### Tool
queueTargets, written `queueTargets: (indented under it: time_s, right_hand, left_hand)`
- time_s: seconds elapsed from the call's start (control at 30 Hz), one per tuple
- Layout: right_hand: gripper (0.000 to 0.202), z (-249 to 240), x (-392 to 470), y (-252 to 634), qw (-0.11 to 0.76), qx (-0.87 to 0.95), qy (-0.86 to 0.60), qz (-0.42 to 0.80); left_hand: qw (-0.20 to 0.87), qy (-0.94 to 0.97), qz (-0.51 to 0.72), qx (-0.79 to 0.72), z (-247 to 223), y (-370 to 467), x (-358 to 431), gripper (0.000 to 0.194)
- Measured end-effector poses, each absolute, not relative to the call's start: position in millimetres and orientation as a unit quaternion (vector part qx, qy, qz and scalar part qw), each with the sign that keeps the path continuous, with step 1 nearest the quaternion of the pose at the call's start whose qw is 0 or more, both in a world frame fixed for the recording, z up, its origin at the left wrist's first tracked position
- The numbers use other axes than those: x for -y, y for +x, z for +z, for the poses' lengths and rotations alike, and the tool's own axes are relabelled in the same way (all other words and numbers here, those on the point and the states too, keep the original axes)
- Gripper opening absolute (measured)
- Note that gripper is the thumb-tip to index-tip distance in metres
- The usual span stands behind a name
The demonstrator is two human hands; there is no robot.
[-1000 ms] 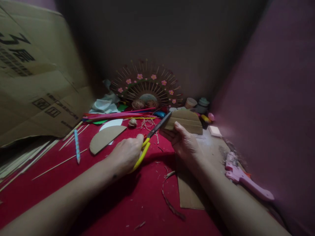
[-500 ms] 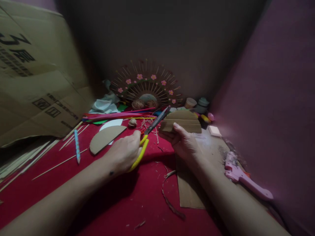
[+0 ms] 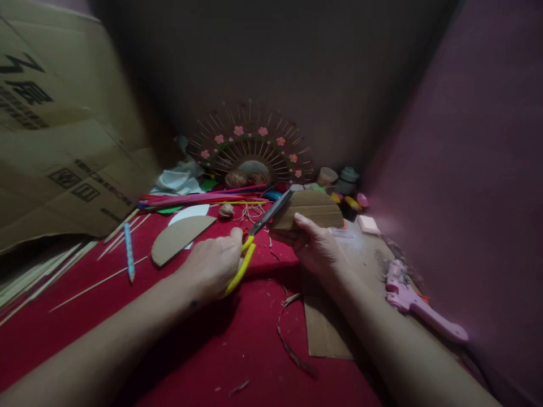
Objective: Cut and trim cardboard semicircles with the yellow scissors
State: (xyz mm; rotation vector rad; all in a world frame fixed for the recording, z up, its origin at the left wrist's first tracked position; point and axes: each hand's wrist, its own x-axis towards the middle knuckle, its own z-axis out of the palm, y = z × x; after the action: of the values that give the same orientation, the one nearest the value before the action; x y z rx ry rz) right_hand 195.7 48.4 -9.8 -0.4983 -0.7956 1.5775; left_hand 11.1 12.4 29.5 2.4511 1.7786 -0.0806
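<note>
My left hand (image 3: 218,257) is closed round the yellow handles of a pair of scissors (image 3: 245,265), whose blades point up and to the right. Those blades meet the left edge of a half-round cardboard piece (image 3: 311,208). My right hand (image 3: 316,243) grips that piece from below, thumb on its near face and fingers behind. On the red cloth, left of my left hand, lies another half-round cardboard piece (image 3: 180,240), partly over a white paper shape (image 3: 193,212). A small ball of twine (image 3: 226,211) sits beyond the left hand.
A decorated stick fan (image 3: 250,141) stands at the back. Left are a large cardboard box (image 3: 72,141), a blue pencil (image 3: 129,251) and thin sticks (image 3: 99,282). A pink glue gun (image 3: 419,311) and a cardboard sheet (image 3: 326,333) lie right. Pipe cleaners (image 3: 195,200) lie across the back.
The scissor blades and the cardboard piece have come together at the piece's left edge. The whole view has shifted slightly; both hands keep their holds.
</note>
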Motion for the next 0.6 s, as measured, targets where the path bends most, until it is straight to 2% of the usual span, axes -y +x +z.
queueTargets:
  time_s: [0.23,0.6]
  right_hand:
    - [0.015,-9.0,-48.9,197.1,0.624,0.339,-0.217,0.670]
    - [0.010,-9.9,-50.1,198.6,0.603,0.346,-0.223,0.684]
  left_hand:
    - [0.045,0.818,-0.044,-0.572,30.1,11.5,-10.6,0.024]
    - [0.020,0.815,-0.049,-0.578,25.3,8.3,-13.6,0.026]
